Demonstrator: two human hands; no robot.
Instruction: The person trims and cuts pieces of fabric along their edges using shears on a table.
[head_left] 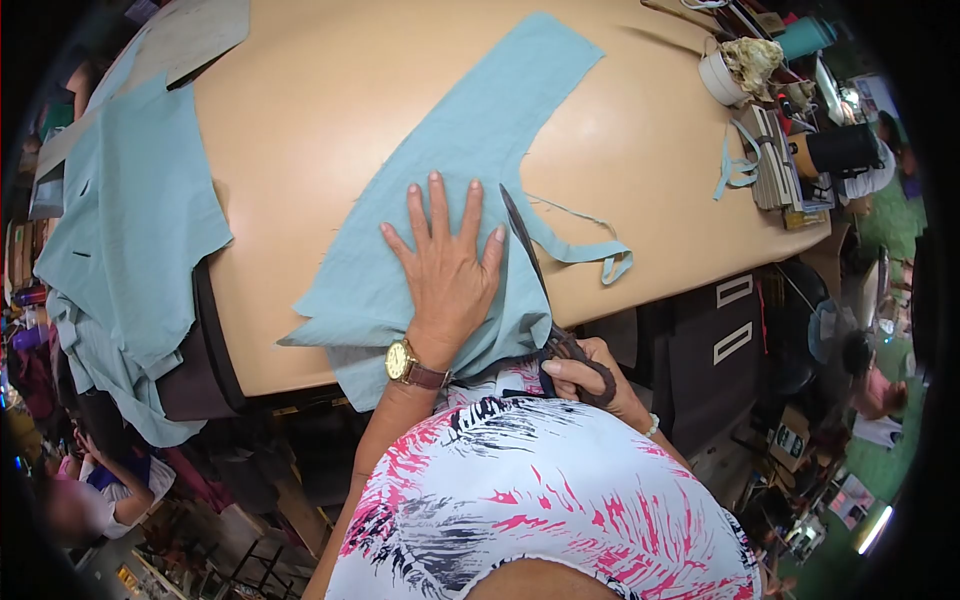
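Light blue-green fabric [440, 130] lies across the tan table [300, 60], its lower part bunched and hanging over the front edge. My left hand [448, 265] rests flat on this fabric with its fingers spread. Dark scissors [525, 240] are in my right hand [600, 380], which is closed round their handles at the table's front edge. Their long blade lies along the right side of the fabric, tip pointing up the table. A narrow strip of the same fabric [580, 252] curls on the table right of the scissors.
More blue-green fabric [140, 230] drapes over the table's left side. At the right edge stand a white cup [722, 80], a stack of papers [770, 160] and a black cylinder [845, 150], with a small strip [738, 165] beside. Other people are at far left and right.
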